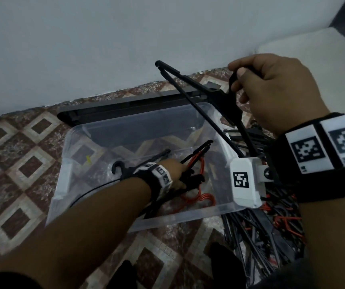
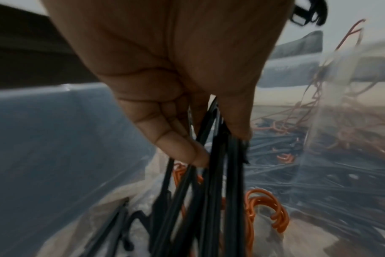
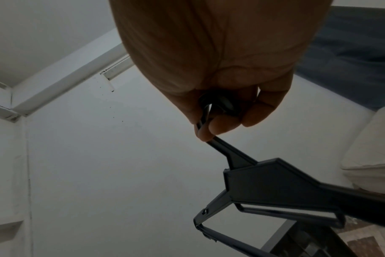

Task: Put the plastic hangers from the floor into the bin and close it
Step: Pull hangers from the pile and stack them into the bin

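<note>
A clear plastic bin [image 1: 72, 142] stands open on the tiled floor, with orange hangers [image 1: 201, 198] lying inside. My left hand [image 1: 174, 174] is down in the bin and grips a bundle of black hangers [image 2: 213, 173] between thumb and fingers. My right hand [image 1: 271, 90] is raised over the bin's far right corner and pinches the hook of a single black hanger [image 1: 200, 92], which hangs tilted; the right wrist view shows that black hanger [image 3: 275, 180] below my curled fingers [image 3: 220, 127]. A heap of black and orange hangers [image 1: 267, 226] lies on the floor right of the bin.
The bin's dark lid [image 1: 125, 107] lies on the floor behind it, against a pale wall [image 1: 105, 38]. A white cushion or mattress edge [image 1: 313, 42] is at the far right. Patterned floor tiles [image 1: 21, 163] show to the left of the bin.
</note>
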The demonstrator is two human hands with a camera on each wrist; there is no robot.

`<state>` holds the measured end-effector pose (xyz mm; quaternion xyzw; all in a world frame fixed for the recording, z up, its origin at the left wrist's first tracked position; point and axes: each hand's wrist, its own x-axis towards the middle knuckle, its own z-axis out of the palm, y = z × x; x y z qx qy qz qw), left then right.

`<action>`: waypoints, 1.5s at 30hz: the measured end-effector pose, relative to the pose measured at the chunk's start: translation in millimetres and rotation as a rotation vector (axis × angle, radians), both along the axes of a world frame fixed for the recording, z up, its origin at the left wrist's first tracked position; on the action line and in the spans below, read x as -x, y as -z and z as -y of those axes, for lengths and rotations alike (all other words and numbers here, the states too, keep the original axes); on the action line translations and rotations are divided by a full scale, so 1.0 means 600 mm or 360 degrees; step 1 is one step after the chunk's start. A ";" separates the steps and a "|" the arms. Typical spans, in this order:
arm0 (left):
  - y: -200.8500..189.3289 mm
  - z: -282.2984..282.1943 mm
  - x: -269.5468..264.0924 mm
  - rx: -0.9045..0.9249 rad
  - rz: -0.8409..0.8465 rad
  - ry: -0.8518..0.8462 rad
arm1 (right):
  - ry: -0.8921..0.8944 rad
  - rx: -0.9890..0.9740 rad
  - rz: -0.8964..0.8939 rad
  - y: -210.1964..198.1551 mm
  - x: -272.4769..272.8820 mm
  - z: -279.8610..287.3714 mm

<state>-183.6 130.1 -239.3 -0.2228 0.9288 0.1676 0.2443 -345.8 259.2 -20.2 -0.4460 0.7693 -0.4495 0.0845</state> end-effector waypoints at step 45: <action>-0.056 0.026 -0.067 -0.0100 0.0088 -0.0189 | -0.0309 -0.0036 0.0305 0.003 -0.036 0.021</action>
